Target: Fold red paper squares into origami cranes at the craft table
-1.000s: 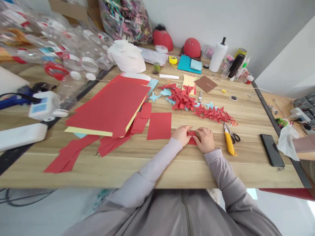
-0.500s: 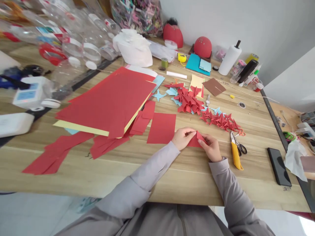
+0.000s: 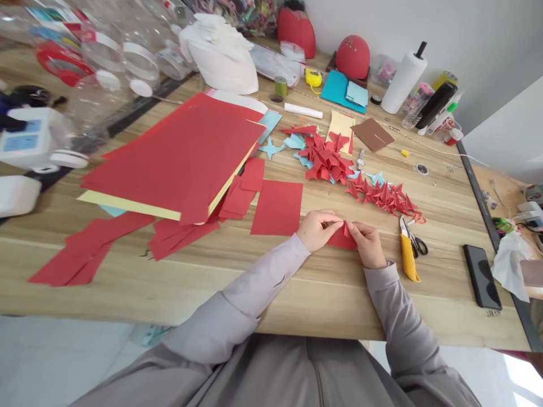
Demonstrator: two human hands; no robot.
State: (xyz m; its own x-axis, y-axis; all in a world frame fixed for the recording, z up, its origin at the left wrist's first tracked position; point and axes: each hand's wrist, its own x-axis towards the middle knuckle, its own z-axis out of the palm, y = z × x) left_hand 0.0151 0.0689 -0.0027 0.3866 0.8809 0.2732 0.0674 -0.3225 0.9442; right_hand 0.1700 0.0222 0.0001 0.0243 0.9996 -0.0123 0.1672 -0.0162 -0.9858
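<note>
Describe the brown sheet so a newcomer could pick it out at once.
On the wooden table, find the heap of folded red paper. Just beyond it, towards the right, the brown sheet lies cornerwise beside a cream sheet. Its plain brown, crossed by a short pale line, sets it apart from its cream, red and blue neighbours.

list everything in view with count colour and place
large sheets: several, red over yellow, left
paper strips: several, red, front left
flat sheet: one, red, left of hands
folded stars: many, red and light blue, centre
black-handled scissors: one, black, right of hands
cutter: one, yellow, beside scissors
phone: one, black, right
square sheet: one, brown, back
tape measure: one, yellow, back
domes: two, red, back
bottles: many, clear, back left
tumbler: one, white, back right
table: one, wood tone, underneath
held paper: one, red, between hands
left hand: one, grey sleeve, on held paper
right hand: one, grey sleeve, on held paper
</note>
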